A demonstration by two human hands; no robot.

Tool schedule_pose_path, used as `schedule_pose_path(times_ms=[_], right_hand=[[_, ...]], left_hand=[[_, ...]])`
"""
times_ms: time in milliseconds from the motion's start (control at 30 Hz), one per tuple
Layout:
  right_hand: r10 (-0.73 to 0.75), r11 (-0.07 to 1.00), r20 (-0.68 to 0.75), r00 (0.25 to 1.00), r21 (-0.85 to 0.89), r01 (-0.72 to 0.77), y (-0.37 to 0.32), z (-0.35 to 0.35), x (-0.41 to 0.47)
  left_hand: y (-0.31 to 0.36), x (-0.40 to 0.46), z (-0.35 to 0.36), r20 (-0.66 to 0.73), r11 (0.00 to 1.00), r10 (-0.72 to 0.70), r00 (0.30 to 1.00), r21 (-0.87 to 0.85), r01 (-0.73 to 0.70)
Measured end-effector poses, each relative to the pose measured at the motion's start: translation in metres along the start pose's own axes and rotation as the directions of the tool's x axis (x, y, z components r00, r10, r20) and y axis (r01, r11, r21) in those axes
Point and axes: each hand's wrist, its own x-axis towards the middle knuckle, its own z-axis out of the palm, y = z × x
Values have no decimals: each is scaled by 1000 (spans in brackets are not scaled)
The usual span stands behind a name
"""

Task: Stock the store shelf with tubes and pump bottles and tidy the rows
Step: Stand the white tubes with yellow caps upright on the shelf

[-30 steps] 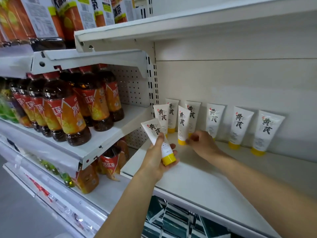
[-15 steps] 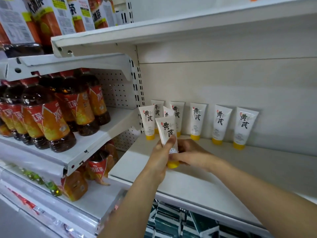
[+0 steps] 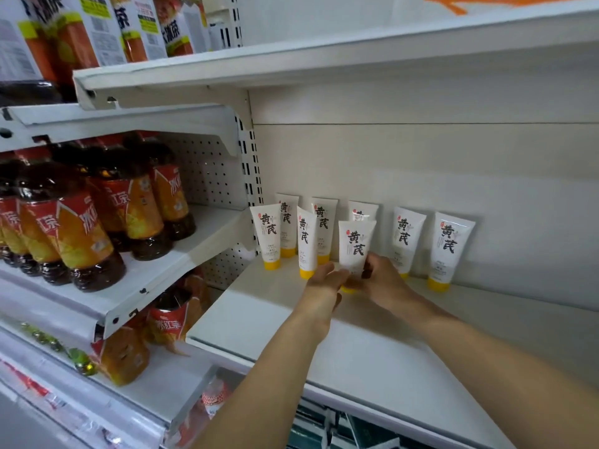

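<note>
Seven white tubes with yellow caps are seen on the shelf (image 3: pixel 372 345), cap down. One tube (image 3: pixel 356 251) is held upright between both hands, in front of the back row and near the middle of it. The left hand (image 3: pixel 327 280) is set against its lower left side, fingers extended and only lightly bent; the right hand (image 3: pixel 385 280) is curled round its lower right side, just above the cap. Whether the cap already rests on the shelf cannot be told.

Such a tube is judged light, soft-walled and top-heavy on its narrow cap, so it is easily toppled; a hold low on the body, near the cap, is best, with little squeeze. The film looks smooth and may slip.

Neighbours stand close: a front tube (image 3: pixel 306 241) just to the left, a back tube (image 3: pixel 363 211) directly behind, another (image 3: pixel 406 238) to the right. A nudge there could fell several. Open shelf is left toward the near edge and far to the right, where withdrawal is safest. Tea bottles (image 3: pixel 77 234) stand well apart on the left.
</note>
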Motion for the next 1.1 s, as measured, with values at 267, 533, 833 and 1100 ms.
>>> schedule_pose_path(times_ms=[267, 533, 833, 1100], right_hand=[[29, 998, 94, 995, -59, -24, 7, -3, 18], [37, 995, 90, 995, -97, -28, 6, -2, 19], [112, 957, -92, 989, -257, -132, 6, 0, 0], [163, 944, -280, 946, -234, -232, -3, 13, -34]], left_hand=[[0, 14, 3, -54, 998, -52, 997, 22, 54], [4, 12, 4, -51, 998, -66, 997, 20, 67], [6, -7, -8, -139, 987, -105, 985, -136, 87], [10, -39, -31, -158, 963, -110, 981, -262, 66]])
